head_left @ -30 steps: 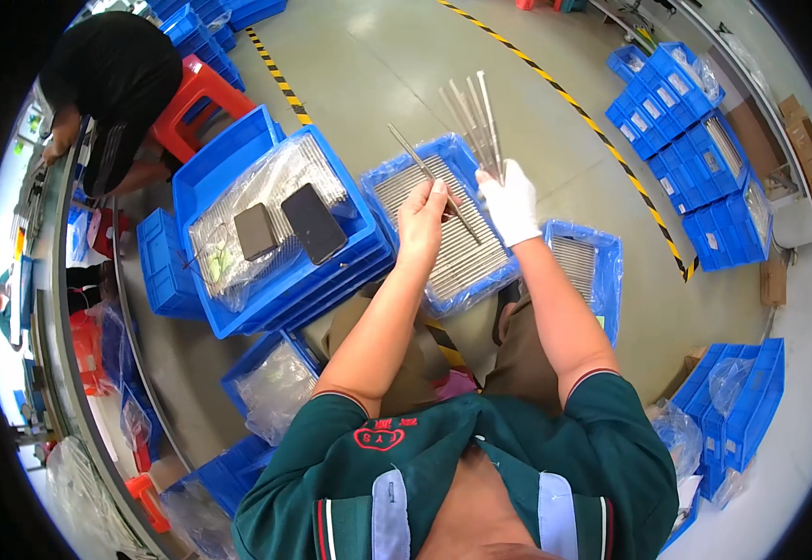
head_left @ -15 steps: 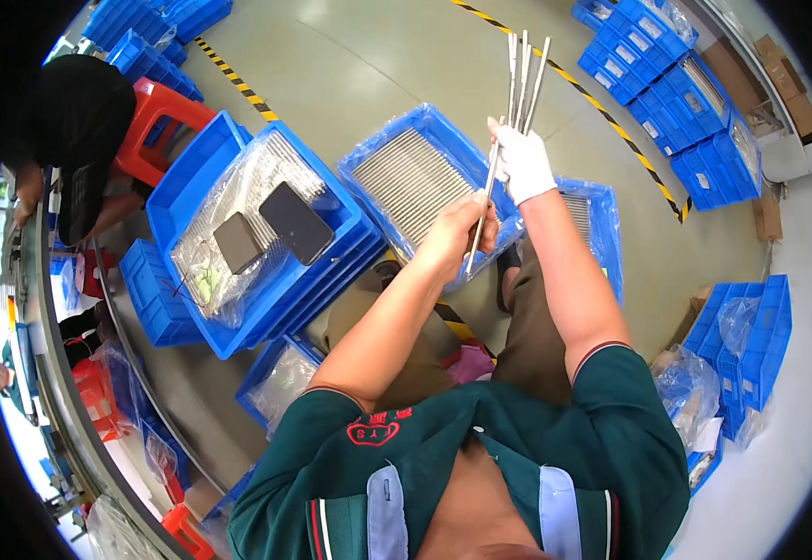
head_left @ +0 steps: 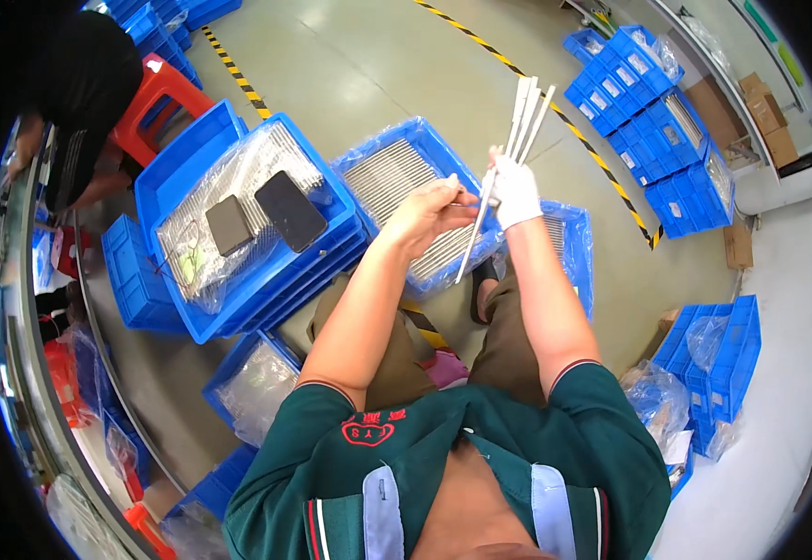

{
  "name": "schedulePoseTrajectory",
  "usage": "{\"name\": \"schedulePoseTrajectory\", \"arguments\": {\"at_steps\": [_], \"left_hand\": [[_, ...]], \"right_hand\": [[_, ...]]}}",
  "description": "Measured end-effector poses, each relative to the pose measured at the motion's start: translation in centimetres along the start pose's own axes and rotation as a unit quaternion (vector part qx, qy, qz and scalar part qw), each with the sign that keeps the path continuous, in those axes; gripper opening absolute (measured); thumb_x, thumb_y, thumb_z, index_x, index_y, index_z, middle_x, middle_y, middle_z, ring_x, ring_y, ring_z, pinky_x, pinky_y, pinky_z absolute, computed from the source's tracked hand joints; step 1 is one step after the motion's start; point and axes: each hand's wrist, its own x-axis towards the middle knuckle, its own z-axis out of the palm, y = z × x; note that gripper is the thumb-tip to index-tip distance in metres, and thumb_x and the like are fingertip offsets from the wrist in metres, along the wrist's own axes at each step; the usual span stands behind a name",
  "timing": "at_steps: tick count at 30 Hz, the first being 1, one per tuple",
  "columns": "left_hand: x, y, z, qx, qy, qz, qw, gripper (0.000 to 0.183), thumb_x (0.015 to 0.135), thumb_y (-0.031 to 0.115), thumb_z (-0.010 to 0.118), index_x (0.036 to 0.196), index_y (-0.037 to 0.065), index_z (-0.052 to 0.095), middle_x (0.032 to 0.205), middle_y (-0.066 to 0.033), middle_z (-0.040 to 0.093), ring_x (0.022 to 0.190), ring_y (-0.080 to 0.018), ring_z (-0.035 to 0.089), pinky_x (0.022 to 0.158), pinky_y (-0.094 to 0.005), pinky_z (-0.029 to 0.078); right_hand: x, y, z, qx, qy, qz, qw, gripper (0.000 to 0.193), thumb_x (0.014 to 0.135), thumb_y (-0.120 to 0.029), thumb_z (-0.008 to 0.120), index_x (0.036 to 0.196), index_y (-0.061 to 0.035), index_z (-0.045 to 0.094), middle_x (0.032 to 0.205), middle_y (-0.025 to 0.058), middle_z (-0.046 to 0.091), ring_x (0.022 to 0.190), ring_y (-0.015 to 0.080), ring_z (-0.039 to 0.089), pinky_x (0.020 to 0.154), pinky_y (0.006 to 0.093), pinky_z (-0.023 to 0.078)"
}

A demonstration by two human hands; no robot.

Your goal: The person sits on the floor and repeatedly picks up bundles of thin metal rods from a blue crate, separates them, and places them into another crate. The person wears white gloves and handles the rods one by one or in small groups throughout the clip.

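Note:
My right hand (head_left: 516, 194), in a white glove, is closed around several thin metal rods (head_left: 523, 121). Their upper ends fan out above the fist, while one rod slants down past it toward my knees. Just left of that rod is my bare left hand (head_left: 432, 217), open, its fingers stretched toward the rods. Whether the fingertips touch the slanting rod, I cannot tell. Below both hands sits a blue bin (head_left: 345, 163) lined with clear plastic, in which rows of similar rods lie. Another lined blue bin (head_left: 578, 247) with rods stands to its right, partly behind my right forearm.
At left, stacked blue bins (head_left: 202, 322) hold bagged rods, with a black phone (head_left: 290, 211) and a dark flat box (head_left: 228, 225) on top. A red stool (head_left: 155, 105) and a person in black (head_left: 88, 93) are beyond. More blue crates (head_left: 663, 135) line the right side.
My left hand has loosened from the slanting rod and opened, moving slightly left. My right hand, still gripping the rods, is lower in the picture. The whole view has shifted a little.

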Motion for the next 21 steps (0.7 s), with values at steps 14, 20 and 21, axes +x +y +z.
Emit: {"name": "schedulePoseTrajectory", "arguments": {"at_steps": [14, 20, 21], "left_hand": [[-0.5, 1.8, 0.6, 0.184, 0.018, -0.009, 0.983, 0.023, 0.092, 0.026, 0.057, 0.088, 0.003, 0.059, 0.068, 0.0048, 0.044, 0.053, -0.0044, 0.031, 0.048, -0.0204, 0.027], [0.6, 5.1, 0.0, -0.030, 0.188, 0.214, 0.958, 0.029, 0.093, 0.032, 0.055, 0.086, 0.003, 0.057, 0.070, -0.0010, 0.048, 0.056, -0.0101, 0.040, 0.050, -0.0255, 0.037], [0.7, 5.5, 0.1, -0.061, 0.191, 0.224, 0.954, 0.030, 0.093, 0.032, 0.055, 0.087, 0.003, 0.057, 0.071, -0.0016, 0.049, 0.056, -0.0104, 0.040, 0.051, -0.0255, 0.037]], "right_hand": [[-4.0, -1.2, 0.3, -0.302, -0.070, -0.173, 0.935, 0.030, 0.088, -0.030, 0.061, 0.086, -0.0003, 0.059, 0.063, 0.0054, 0.056, 0.058, 0.0106, 0.053, 0.056, 0.0284, 0.043], [-6.8, -3.0, -0.5, -0.261, -0.175, -0.146, 0.938, 0.018, 0.090, -0.020, 0.058, 0.086, -0.0025, 0.058, 0.057, 0.0012, 0.054, 0.053, 0.0070, 0.048, 0.052, 0.0241, 0.040], [-7.0, -3.1, -0.4, -0.258, -0.182, -0.147, 0.937, 0.017, 0.089, -0.020, 0.058, 0.086, -0.0025, 0.058, 0.057, 0.0012, 0.054, 0.053, 0.0072, 0.049, 0.052, 0.0244, 0.040]]}}
